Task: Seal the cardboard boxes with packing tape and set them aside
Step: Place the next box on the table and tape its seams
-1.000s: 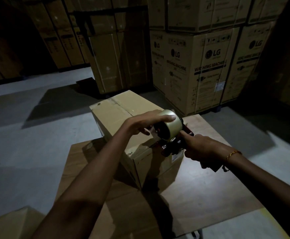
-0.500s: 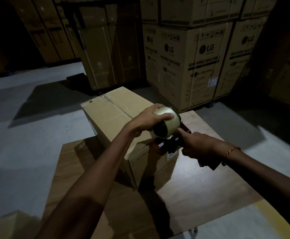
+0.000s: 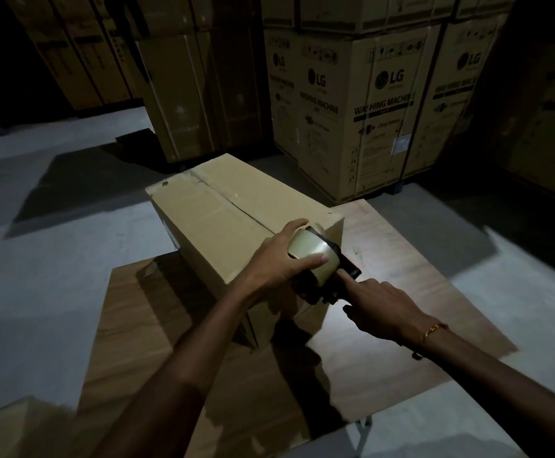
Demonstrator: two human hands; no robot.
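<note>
A plain cardboard box (image 3: 223,213) lies on a wooden table (image 3: 401,266), its top flaps closed along a centre seam. At the box's near right corner sits a tape dispenser (image 3: 332,279) carrying a pale roll of packing tape (image 3: 312,251). My left hand (image 3: 279,259) grips the roll from above, thumb and fingers curled round it. My right hand (image 3: 375,302) holds the dispenser's handle from the right, with the index finger stretched forward along the dark frame. The handle itself is hidden under that hand.
Tall washing-machine cartons (image 3: 378,104) stand stacked behind the table, with more brown cartons (image 3: 187,94) to their left. Another cardboard box (image 3: 15,431) shows at the bottom left corner. Grey concrete floor (image 3: 38,266) surrounds the table; the room is dim.
The dispenser has shifted slightly up onto the box's near corner with both hands. My right index finger now lies straight along the frame. The camera has tilted, so the scene sits lower.
</note>
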